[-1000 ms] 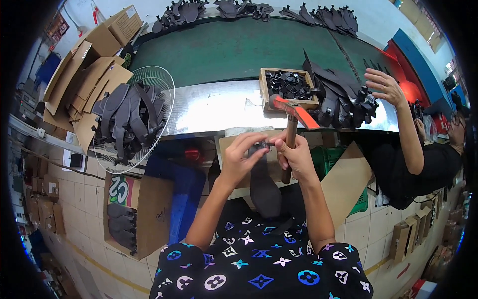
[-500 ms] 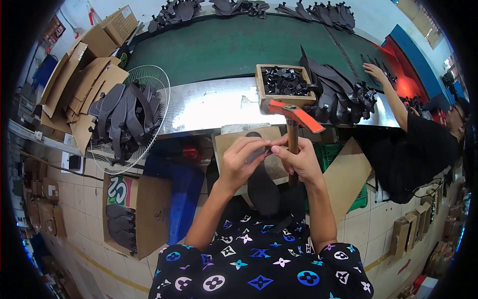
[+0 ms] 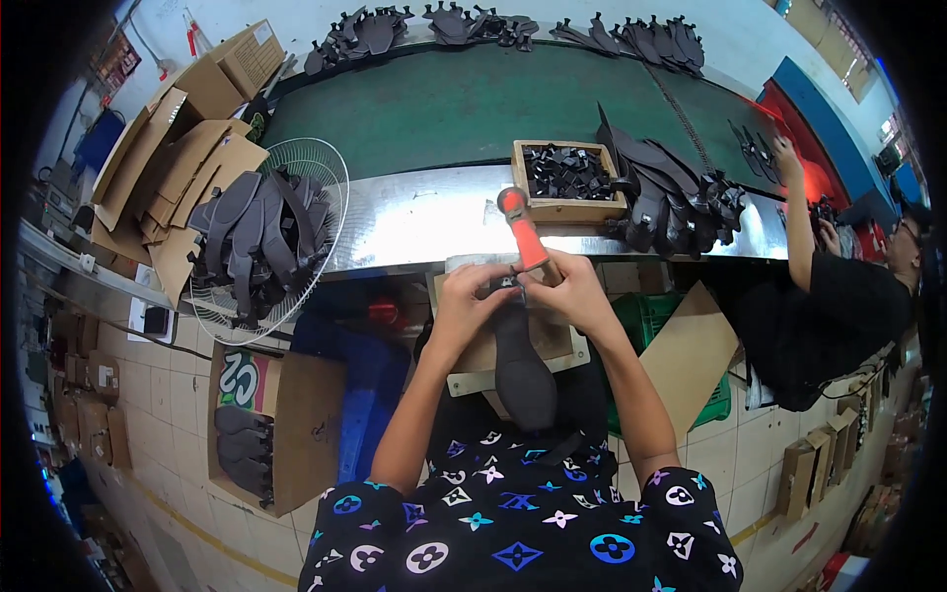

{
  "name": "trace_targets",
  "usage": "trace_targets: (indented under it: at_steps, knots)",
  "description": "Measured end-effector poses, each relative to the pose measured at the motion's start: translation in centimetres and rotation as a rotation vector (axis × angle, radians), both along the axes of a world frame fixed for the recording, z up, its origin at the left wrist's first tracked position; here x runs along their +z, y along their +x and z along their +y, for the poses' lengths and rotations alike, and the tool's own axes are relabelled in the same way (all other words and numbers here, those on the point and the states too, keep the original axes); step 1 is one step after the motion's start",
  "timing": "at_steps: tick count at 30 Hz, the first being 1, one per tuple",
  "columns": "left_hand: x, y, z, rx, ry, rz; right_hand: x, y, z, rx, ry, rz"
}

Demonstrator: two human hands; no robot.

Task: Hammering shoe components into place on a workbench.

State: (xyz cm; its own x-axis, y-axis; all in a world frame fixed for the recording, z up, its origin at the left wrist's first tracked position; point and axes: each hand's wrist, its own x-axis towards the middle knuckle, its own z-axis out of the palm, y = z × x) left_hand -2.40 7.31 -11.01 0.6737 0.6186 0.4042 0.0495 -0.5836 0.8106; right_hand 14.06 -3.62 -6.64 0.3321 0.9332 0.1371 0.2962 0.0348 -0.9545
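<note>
Both my hands meet over a low work stand (image 3: 473, 380) in front of the bench. My left hand (image 3: 462, 308) is closed, thumb and fingers pinching a small dark fitting (image 3: 507, 282) at the upper end of a dark grey, sole-shaped piece (image 3: 524, 380). That piece runs down toward my lap. My right hand (image 3: 575, 298) holds a hammer (image 3: 526, 242) with a red head, its wooden handle mostly hidden by the fingers. The right thumb and fingertips also press at the small fitting, so both hands touch it. Its exact shape is hard to make out.
On the metal bench edge stands a wooden box (image 3: 567, 210) of small black parts, beside piled dark soles (image 3: 661, 187). A wire fan-guard basket (image 3: 340, 212) of soles is at left, with cardboard boxes (image 3: 286, 414) below. A co-worker (image 3: 824, 276) reaches over the green belt (image 3: 444, 104).
The hammer's head has swung left and away from me, its handle now tilted in my right hand. My fingers have closed together on the fitting. The co-worker's arm has shifted right.
</note>
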Motion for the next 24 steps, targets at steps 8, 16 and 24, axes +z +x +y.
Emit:
trace_targets:
  at_steps: [8,16,24]
  knots:
    - [-1.0,-0.4,0.1,0.062,0.013,-0.062,-0.3,-0.4,0.9,0.11,0.119,-0.311]
    - [0.5,-1.4,0.2,-0.02,-0.271,0.082,0.0,-1.4,-0.5,0.117,0.145,-0.503]
    - [-1.0,-0.9,1.4,-0.167,-0.329,-0.028,3.3,-5.0,-6.9,-0.139,-0.056,0.068]
